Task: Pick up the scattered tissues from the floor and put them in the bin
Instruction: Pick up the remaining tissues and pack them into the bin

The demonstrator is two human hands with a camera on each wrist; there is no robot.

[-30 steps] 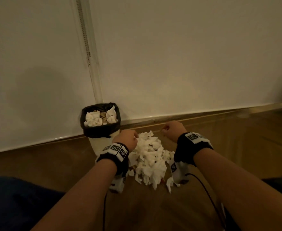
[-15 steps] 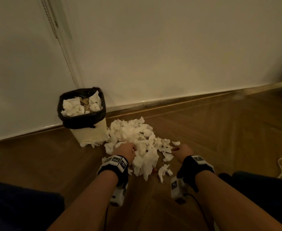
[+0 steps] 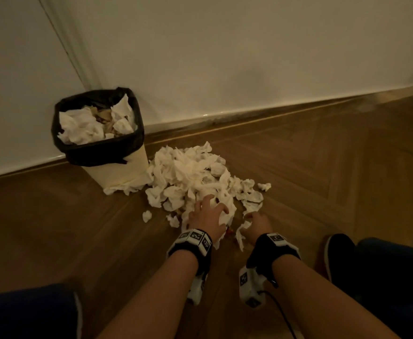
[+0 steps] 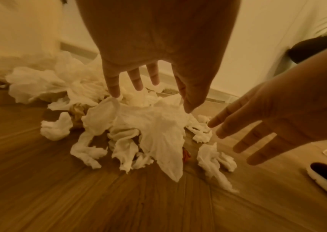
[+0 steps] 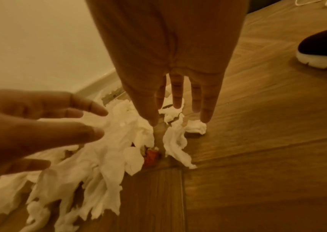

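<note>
On the wood floor point(image 3: 298, 182), our spread left hand point(image 3: 206, 216) and right hand point(image 3: 256, 222) grasp nothing; tissues point(image 3: 195, 174) may spill from the full bin point(image 3: 117, 165).

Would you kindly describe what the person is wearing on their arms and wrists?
Both forearms are bare, with no sleeves. The left wrist band and the right wrist band are black, with white blocks bearing black square markers. A white camera unit hangs under each wrist; a black cable trails from the right one.

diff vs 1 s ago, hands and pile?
Both hands pulled back from the pile's far edge to its near edge and opened: left hand spreads its fingers on the tissues, right hand reaches beside it, holding nothing. Bin unchanged, still part-filled.
</note>
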